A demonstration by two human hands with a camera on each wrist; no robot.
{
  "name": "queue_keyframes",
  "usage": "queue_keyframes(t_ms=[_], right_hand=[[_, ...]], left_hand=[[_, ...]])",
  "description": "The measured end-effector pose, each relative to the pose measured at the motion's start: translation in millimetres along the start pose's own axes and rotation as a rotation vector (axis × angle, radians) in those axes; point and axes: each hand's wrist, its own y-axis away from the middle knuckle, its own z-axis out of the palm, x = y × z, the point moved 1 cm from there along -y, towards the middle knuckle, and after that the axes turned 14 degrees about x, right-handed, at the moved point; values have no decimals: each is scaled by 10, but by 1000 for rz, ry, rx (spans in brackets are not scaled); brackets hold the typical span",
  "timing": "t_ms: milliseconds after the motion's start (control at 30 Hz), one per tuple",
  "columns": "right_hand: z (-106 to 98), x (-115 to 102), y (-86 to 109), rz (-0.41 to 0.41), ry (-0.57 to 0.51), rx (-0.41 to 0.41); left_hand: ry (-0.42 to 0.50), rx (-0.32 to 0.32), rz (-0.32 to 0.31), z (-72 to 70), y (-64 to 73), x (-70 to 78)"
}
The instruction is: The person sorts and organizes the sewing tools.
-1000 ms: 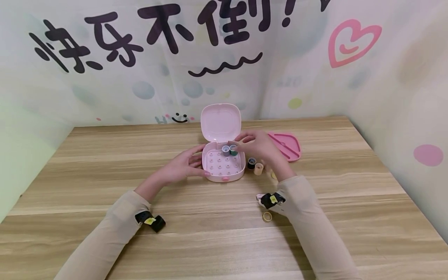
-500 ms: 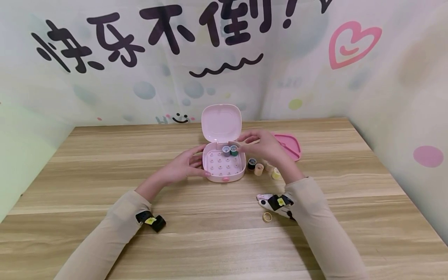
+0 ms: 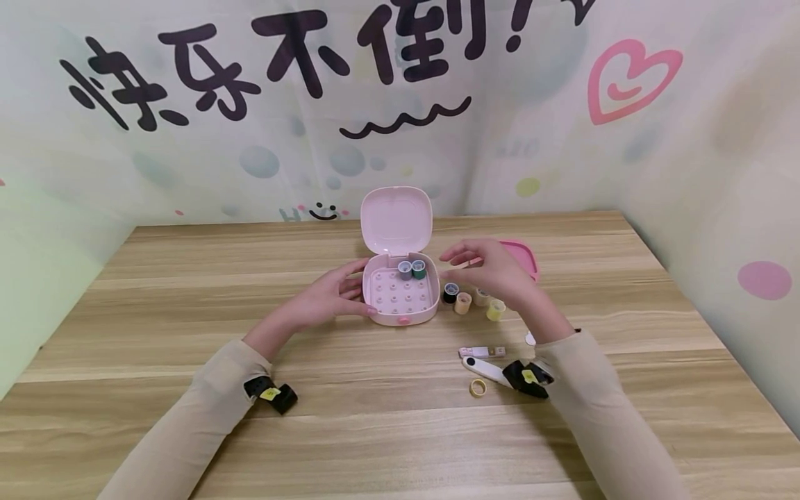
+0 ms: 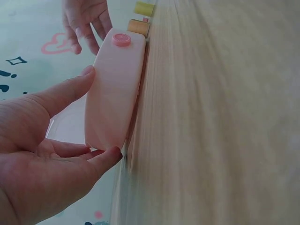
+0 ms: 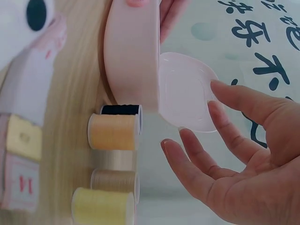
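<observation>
A pale pink sewing box (image 3: pixel 387 318) stands on the table with its lid (image 3: pixel 396 221) up and rows of pegs inside. A grey thread spool (image 3: pixel 405 271) and a green thread spool (image 3: pixel 419 272) sit side by side at its back right. My left hand (image 3: pixel 321 298) grips the box's left side, thumb on the front rim and fingers around the far left corner. My right hand (image 3: pixel 496 269) hovers to the right of the box, fingers loosely bent and holding nothing. Below it stand a black spool (image 3: pixel 450 295), a peach spool (image 5: pixel 112 132), a beige spool (image 5: pixel 115 183) and a yellow spool (image 5: pixel 103 206).
A darker pink tray (image 3: pixel 528 258) lies behind my right hand. Nearer me are a folded measuring tape (image 3: pixel 484 352), a white-handled tool (image 3: pixel 484 369) partly hidden by the wrist camera, and a gold ring (image 3: pixel 478 387). A printed cloth hangs behind the table.
My right hand has let go of the green spool, which stays in the box, and has moved right, away from it. My left hand keeps its place on the box.
</observation>
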Motion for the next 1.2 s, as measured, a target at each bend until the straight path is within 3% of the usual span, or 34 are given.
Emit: queue_keyframes(t_ms=[267,667,900,1200], right_hand=[[-105,54,100,-55,38,30],[-288,115,225,-123,-1,30],[-412,226,302,-92,55,20],[-501,399,345,-28,4,-36]], left_hand=[[3,1,5,1,6,11],[13,-2,9,0,11,16],[3,1,5,1,7,11],[-11,1,3,1,11,7]])
